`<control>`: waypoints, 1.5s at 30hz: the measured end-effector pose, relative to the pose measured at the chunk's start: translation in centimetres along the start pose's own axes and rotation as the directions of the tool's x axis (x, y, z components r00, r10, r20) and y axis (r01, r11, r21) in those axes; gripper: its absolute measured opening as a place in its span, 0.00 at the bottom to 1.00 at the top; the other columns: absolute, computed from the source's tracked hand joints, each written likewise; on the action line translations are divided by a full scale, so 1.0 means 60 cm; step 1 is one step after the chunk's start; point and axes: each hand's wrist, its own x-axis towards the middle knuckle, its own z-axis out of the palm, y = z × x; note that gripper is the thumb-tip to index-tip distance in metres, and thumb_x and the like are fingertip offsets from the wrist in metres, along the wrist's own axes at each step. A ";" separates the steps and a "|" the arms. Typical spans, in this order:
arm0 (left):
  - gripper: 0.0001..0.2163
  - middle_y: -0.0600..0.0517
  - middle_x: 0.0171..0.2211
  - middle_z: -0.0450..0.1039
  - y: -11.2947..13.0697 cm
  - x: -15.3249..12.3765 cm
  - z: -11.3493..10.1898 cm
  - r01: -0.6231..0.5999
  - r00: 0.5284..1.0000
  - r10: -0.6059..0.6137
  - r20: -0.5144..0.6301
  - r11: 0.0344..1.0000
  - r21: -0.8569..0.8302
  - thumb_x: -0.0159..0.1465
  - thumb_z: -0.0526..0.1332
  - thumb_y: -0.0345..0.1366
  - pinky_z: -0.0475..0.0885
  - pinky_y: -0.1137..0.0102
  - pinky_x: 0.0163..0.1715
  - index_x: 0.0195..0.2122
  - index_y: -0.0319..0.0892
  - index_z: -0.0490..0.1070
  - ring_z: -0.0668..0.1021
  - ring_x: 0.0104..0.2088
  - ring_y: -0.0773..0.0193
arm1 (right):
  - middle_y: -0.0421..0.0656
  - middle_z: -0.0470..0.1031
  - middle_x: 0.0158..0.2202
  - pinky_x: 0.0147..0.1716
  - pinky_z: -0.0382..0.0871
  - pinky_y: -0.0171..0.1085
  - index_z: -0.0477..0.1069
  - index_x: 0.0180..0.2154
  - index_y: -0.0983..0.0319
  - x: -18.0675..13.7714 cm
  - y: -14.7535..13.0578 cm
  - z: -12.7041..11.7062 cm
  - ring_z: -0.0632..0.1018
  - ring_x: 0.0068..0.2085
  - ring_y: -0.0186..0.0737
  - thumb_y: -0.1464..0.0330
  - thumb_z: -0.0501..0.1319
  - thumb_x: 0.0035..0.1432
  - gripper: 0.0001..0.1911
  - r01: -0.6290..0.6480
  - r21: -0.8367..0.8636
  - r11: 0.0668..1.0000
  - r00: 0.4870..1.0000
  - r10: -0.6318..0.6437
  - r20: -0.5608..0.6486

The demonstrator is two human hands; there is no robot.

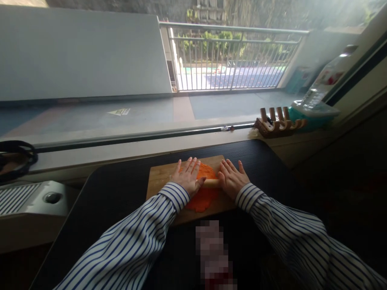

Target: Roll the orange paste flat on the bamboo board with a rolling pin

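Note:
A pale wooden rolling pin (pixel 212 183) lies across a flattened orange sheet of dough or clay (pixel 200 201); which material it is, I cannot tell. Both sit on a wooden board (pixel 157 177). My left hand (pixel 188 176) rests palm down over the pin's left end, fingers stretched forward and the thumb along the pin. On the right end lies my right hand (pixel 232 178), also palm down with its fingers extended. The hands cover both ends of the pin and part of the orange sheet.
The board rests on a black table (pixel 121 181) against a window sill (pixel 136 149). On the sill stand a wooden rack (pixel 276 125), a teal container (pixel 320 117) and a plastic bottle (pixel 325 80). A white slatted appliance (pixel 33 201) and dark coiled band (pixel 18 161) are at left.

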 end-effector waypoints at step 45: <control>0.28 0.42 0.60 0.53 -0.016 0.016 0.008 -0.021 0.998 0.024 -0.060 0.999 0.038 0.65 0.38 0.48 0.49 0.55 0.59 0.60 0.33 0.52 0.54 0.61 0.55 | 0.48 0.56 0.60 0.55 0.29 0.64 0.60 0.54 0.61 0.033 0.021 -0.003 0.51 0.62 0.46 0.60 0.37 0.64 0.25 0.008 0.030 1.000 0.997 -0.006 -0.082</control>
